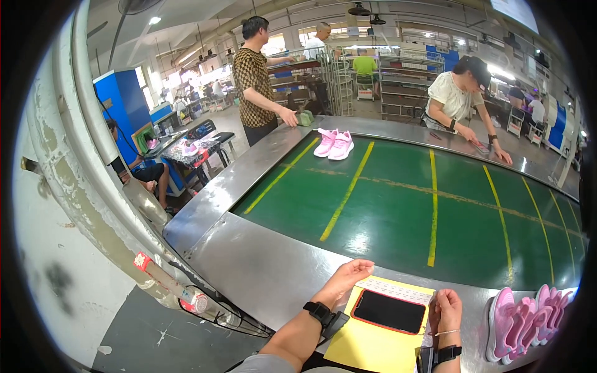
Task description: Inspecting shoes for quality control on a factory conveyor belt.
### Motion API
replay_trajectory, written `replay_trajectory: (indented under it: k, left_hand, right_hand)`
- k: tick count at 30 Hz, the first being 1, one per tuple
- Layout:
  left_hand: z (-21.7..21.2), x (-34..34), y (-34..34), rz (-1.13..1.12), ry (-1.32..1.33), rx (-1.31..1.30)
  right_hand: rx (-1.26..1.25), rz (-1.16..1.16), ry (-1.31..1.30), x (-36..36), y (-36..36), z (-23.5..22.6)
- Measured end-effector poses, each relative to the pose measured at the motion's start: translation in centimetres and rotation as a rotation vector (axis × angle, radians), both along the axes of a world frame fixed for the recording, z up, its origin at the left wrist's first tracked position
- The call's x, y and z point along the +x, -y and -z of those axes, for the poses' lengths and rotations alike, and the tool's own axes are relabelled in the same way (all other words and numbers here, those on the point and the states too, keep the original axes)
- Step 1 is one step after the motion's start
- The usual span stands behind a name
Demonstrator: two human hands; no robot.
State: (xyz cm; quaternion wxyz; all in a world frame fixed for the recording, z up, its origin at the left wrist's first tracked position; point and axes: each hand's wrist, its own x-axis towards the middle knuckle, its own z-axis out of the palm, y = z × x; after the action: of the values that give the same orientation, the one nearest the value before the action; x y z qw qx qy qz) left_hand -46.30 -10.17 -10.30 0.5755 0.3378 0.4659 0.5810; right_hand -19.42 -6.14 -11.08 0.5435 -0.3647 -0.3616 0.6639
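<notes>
My left hand (351, 275) is at the upper left corner of a yellow sheet (356, 340), its thumb and fingertips drawn together. Whether something small sits in that pinch is too fine to tell. My right hand (447, 308) is by the sheet's right edge with its fingers curled in; what they hold, if anything, is hidden. Between the hands, a white label sheet (398, 289) with rows of small marks lies on the yellow sheet. Just below it rests a dark-screened phone (390, 311) in a red case.
Several pink shoes (502, 323) stand at the metal edge on my right. A pink pair (334, 144) sits on the green conveyor belt (398, 199) with yellow stripes. Across it, a person (457, 102) bends over the edge; another (256, 81) stands far left. Pipes (68, 155) rise at my left.
</notes>
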Motion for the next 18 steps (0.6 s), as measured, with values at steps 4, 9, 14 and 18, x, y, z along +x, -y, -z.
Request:
replay_trajectory:
  k: [4,9,14,18]
  left_hand:
    - [0.01,0.21,0.04,0.025,-0.024,0.000]
    - [-0.06,0.46,0.09,0.037,-0.060,-0.007]
    - [0.24,0.44,0.04,0.049,-0.114,-0.010]
    - [0.31,0.48,0.00,0.068,-0.110,-0.002]
  right_hand:
    - [0.003,0.006,0.032,0.32,0.01,-0.15]
    - [0.032,-0.073,-0.032,0.84,-0.10,0.34]
    - [0.005,-0.037,-0.013,0.79,-0.12,0.07]
    - [-0.035,-0.014,-0.043,0.83,-0.28,0.46]
